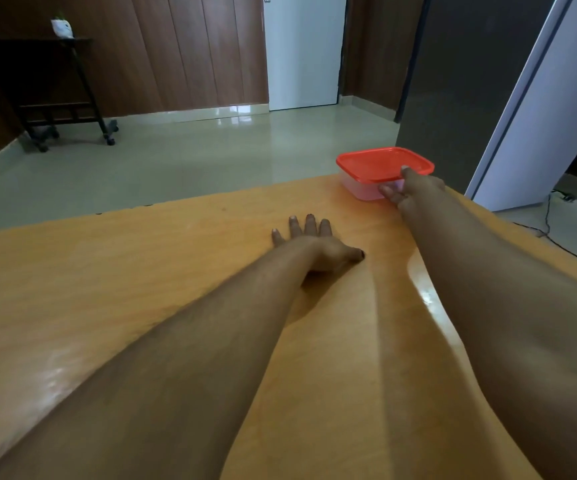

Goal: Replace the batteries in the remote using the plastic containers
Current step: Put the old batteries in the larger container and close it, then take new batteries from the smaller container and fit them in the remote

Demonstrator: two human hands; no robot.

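Bare forearms fill near view, both stretched over wooden table (107, 271). Left hand (314, 245) flat on table, palm down, fingers spread, holding nothing; short of container. Right hand (413, 192) at container's near right corner: thumb on red lid (380, 164), fingers (389, 192) against clear wall below, pinching rim. Plastic container (361, 188) sits at table's far edge, lid on. No readable writing. Beyond container: tiled floor (193, 150), white door (302, 53), black rolling stand (58, 95) far left.
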